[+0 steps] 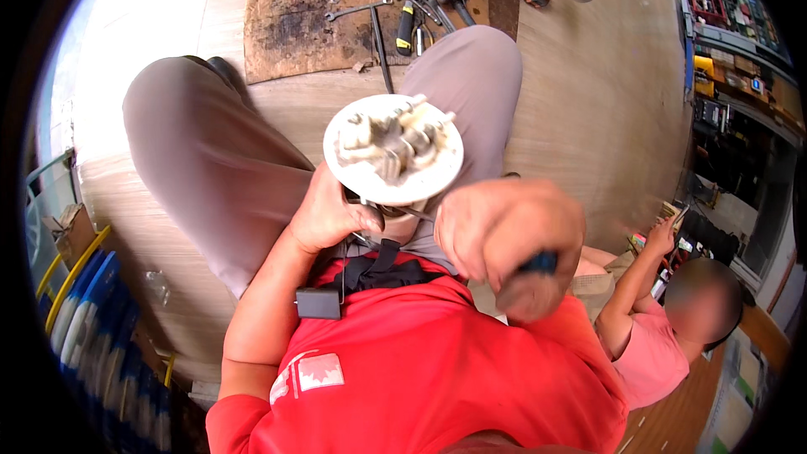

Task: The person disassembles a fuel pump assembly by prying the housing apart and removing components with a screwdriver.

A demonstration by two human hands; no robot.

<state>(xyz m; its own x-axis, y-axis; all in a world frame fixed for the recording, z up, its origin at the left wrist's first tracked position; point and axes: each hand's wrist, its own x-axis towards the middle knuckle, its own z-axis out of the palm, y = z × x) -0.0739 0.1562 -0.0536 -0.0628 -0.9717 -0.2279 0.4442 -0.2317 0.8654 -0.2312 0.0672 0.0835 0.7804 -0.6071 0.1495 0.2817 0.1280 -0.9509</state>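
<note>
A round white plastic part (pixel 393 150) with grey fittings on its top face stands upright between my knees. My left hand (pixel 329 212) grips it from below on the left side. My right hand (pixel 506 240) is a closed fist to the right of the part, wrapped around a dark blue tool handle (pixel 538 263). The tool's working end is hidden. Both hands are close above my red shirt.
A dirty brown mat (pixel 290 21) with wrenches and screwdrivers (pixel 405 25) lies on the wooden floor ahead. Another person in a pink top (pixel 651 345) sits at the lower right. Shelves with tools (pixel 723 25) line the right; blue containers (pixel 92 319) stand at the left.
</note>
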